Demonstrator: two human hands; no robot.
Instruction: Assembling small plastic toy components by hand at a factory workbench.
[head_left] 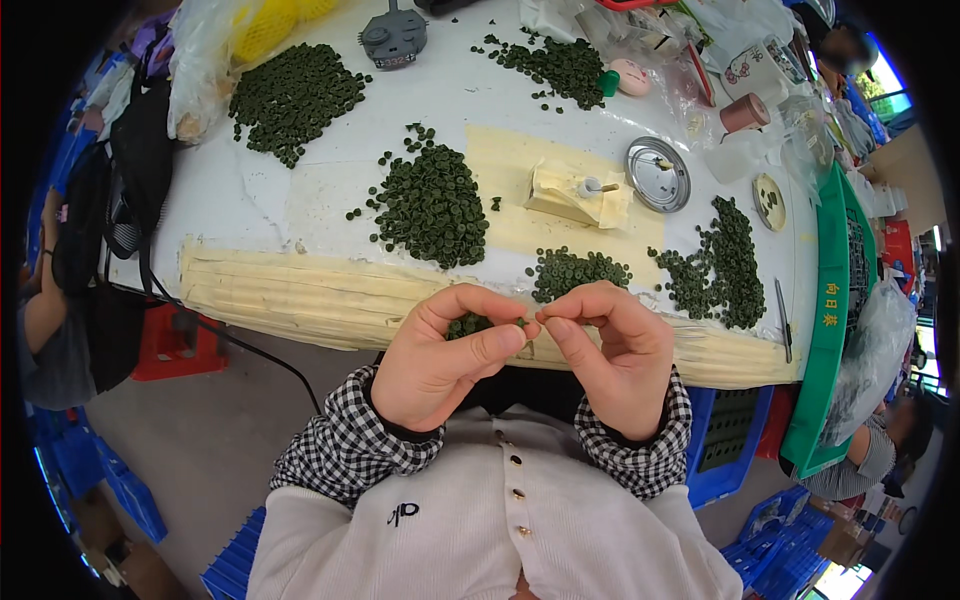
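My left hand (450,350) is closed just beyond the near table edge, pinching a small dark-green round plastic piece (522,322) between thumb and forefinger. More such green pieces (468,325) sit in its curled fingers. Close beside it, my right hand (615,355) is closed too, thumb and forefinger pressed together near that piece; whatever lies between its tips is too small to make out. Just past my hands lies a small pile of green round pieces (578,272). A larger pile (432,205) spreads farther left, and another (735,262) to the right.
A tape-covered block (575,195) holds a small upright fitting. Near it are a round metal lid (657,174), a thin pen-like tool (783,320) and a green tray (825,330). More green piles (298,100) and a grey toy turret (393,38) lie at the back. People sit on both sides.
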